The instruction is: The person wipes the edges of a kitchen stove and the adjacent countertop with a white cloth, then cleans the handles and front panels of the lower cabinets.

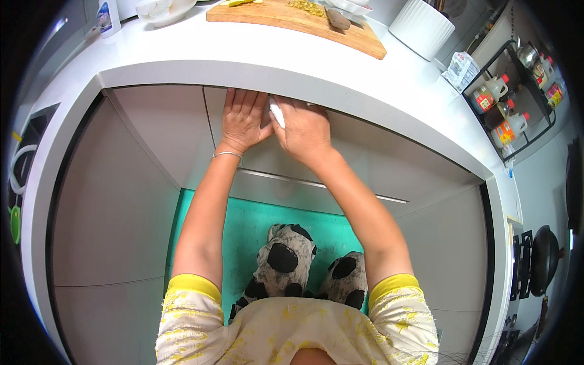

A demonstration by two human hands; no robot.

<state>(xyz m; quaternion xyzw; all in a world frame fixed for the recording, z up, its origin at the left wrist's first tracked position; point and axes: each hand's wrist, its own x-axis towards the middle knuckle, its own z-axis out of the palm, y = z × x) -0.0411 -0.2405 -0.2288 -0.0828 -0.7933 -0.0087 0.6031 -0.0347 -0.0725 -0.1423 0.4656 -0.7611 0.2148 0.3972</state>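
Observation:
My left hand (243, 119) lies flat against the upper part of a grey cabinet front (374, 155), fingertips just under the countertop edge. It holds nothing, and its fingers are slightly apart. Close beside it, my right hand (305, 127) presses a white wad of cloth or tissue (277, 112) to the same front. Only a strip of the wad shows by the thumb; the rest is hidden under the palm. The right fingertips reach beneath the overhanging white countertop (255, 45).
On the countertop stand a wooden cutting board (273, 16) with chopped food and a knife handle (338, 19), a white ribbed container (422, 29) and a spray bottle (108, 18). To the right are a bottle rack (550, 112) and a wok (544, 260) by the stove.

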